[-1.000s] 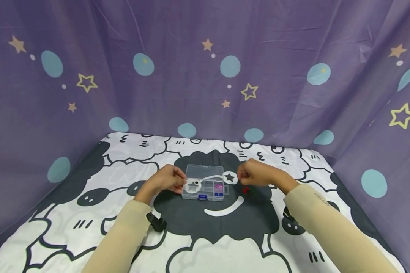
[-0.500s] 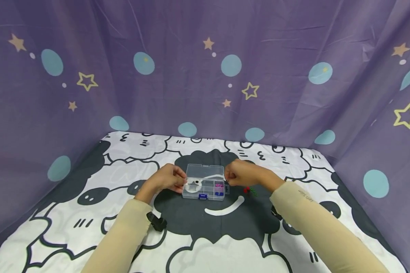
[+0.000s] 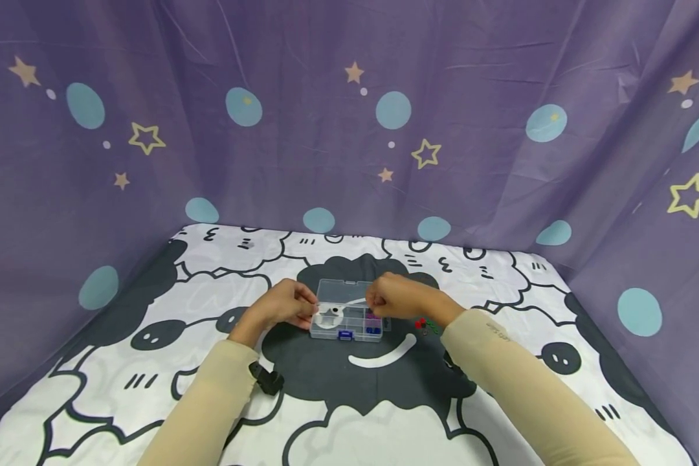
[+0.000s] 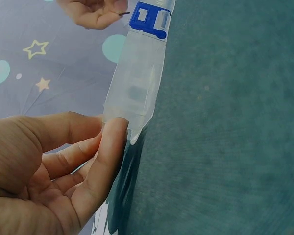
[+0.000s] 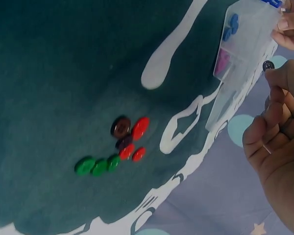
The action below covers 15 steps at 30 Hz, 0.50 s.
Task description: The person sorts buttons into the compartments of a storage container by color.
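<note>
A clear plastic compartment box (image 3: 326, 335) lies with its lid raised; its blue latch (image 4: 149, 19) faces the person. My left hand (image 3: 288, 304) pinches the box's left end between thumb and fingers. Between the thumb and fingertip of my right hand (image 3: 393, 294) is a small dark button (image 5: 268, 65), held over the box's right compartments. Blue buttons (image 5: 231, 27) and pink buttons (image 5: 222, 61) sit in separate compartments at that end. In the head view the right hand hides the dark button and part of the lid.
Right of the box, loose buttons lie on the dark patch of the printed cloth: a brown button (image 5: 121, 127), several red buttons (image 5: 141, 128) and green buttons (image 5: 85, 165). A purple curtain (image 3: 303, 168) hangs behind the table.
My right hand has moved left from beside the loose buttons to above the box's right side, uncovering those buttons. The left hand keeps its hold on the box's end.
</note>
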Motion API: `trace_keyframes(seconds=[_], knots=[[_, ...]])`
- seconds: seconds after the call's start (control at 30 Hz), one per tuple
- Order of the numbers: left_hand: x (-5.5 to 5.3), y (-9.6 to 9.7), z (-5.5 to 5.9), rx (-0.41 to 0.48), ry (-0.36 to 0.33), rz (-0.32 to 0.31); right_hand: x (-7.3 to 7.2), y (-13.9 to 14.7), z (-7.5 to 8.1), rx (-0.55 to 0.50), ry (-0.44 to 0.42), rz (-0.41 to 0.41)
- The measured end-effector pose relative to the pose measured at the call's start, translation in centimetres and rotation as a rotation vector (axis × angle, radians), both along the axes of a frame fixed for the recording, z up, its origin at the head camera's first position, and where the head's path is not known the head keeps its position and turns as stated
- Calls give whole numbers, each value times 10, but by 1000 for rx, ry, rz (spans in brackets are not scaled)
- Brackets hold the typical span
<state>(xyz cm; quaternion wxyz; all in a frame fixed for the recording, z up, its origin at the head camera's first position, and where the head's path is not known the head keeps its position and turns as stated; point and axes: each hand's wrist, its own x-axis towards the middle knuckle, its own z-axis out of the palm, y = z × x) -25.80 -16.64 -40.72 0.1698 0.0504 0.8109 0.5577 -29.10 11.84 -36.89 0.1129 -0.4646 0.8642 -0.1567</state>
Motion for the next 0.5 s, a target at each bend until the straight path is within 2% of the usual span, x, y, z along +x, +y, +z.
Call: trace_keyframes(seconds=[0.5], knots=[[0,0,1,-14,1,-4,0,-20,-6,-16,29,45]])
